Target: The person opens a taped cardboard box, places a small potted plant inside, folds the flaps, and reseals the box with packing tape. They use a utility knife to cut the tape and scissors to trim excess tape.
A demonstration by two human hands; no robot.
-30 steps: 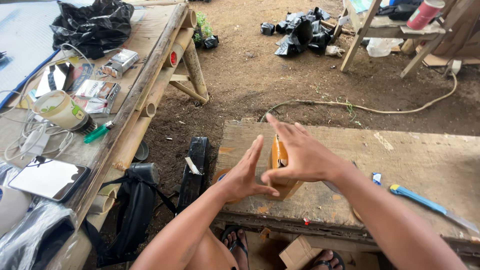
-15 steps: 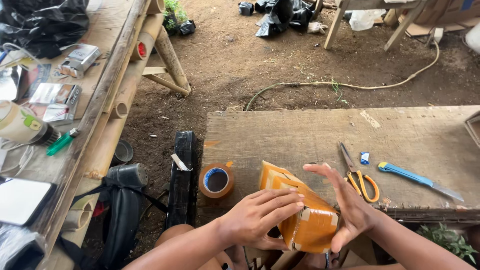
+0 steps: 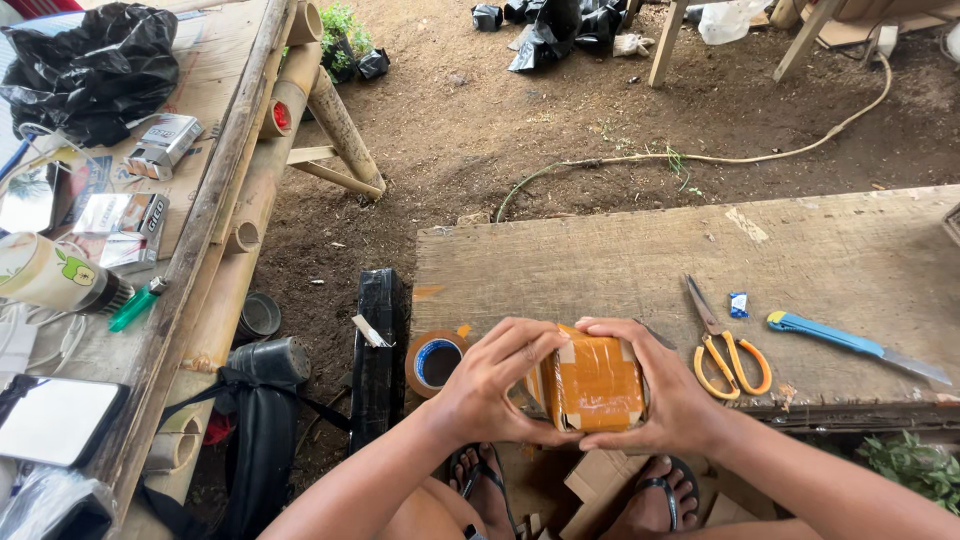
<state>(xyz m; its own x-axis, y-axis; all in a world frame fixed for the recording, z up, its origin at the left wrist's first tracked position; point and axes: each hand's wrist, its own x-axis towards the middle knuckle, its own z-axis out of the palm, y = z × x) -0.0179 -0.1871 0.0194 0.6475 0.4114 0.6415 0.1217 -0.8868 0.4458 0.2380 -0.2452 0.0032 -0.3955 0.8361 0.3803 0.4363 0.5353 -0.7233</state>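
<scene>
A small box wrapped in shiny orange-brown tape (image 3: 598, 381) sits between both hands at the near edge of a rough wooden board (image 3: 620, 260). My left hand (image 3: 495, 385) grips its left side, fingers curled over the top. On the right side my right hand (image 3: 665, 395) holds it, fingers along the top edge. A roll of brown tape with a blue core (image 3: 436, 362) lies just left of my left hand. Orange-handled scissors (image 3: 725, 345) lie right of my right hand, a blue utility knife (image 3: 850, 342) farther right.
A bamboo bench (image 3: 215, 200) on the left carries a black plastic bag (image 3: 95, 70), small packets, a green lighter (image 3: 135, 305), a cup and a phone (image 3: 55, 420). A black bag (image 3: 265, 420) leans below it. Dirt floor, a cable and cardboard scraps by my sandalled feet.
The box has been lifted from flat on the board to held upright in both hands at the board's near edge. The view has tilted down and closer.
</scene>
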